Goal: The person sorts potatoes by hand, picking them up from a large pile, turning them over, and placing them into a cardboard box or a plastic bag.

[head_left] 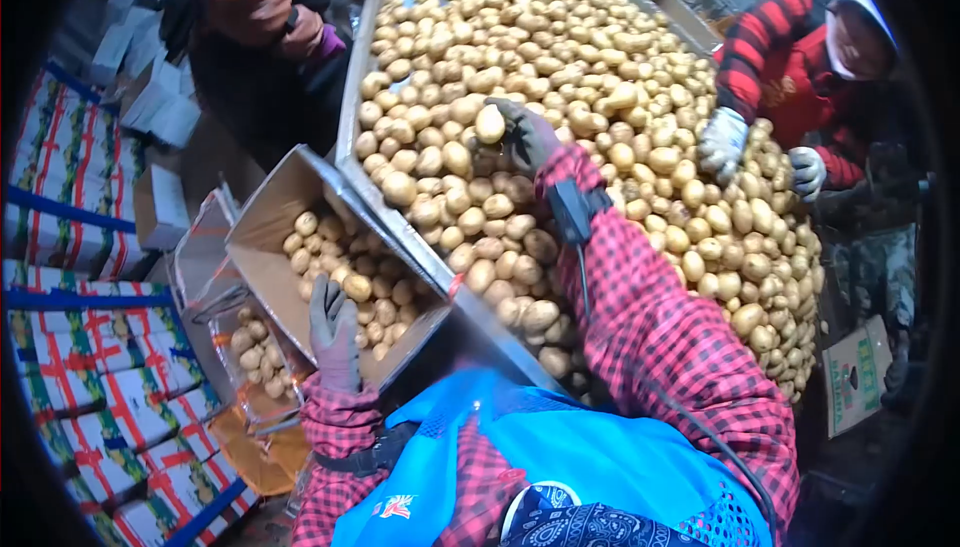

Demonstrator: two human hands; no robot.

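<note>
My right hand [528, 137], in a dark grey glove, grips a pale yellow potato [490, 124] above a big heap of potatoes [560, 57] on a metal-edged table [440, 272]. My left hand [335, 332], also gloved, is over the near side of an open cardboard box [262, 237]. Its fingers are stretched out, and a potato [357, 288] lies right beside them. More potatoes [385, 312] cover the bottom of this box.
A co-worker in red and black [800, 77] has white-gloved hands on the heap at right. Another person [250, 7] stands at upper left. Stacked printed cartons [120, 367] line the left side. A small crate of potatoes [262, 357] sits beside the box.
</note>
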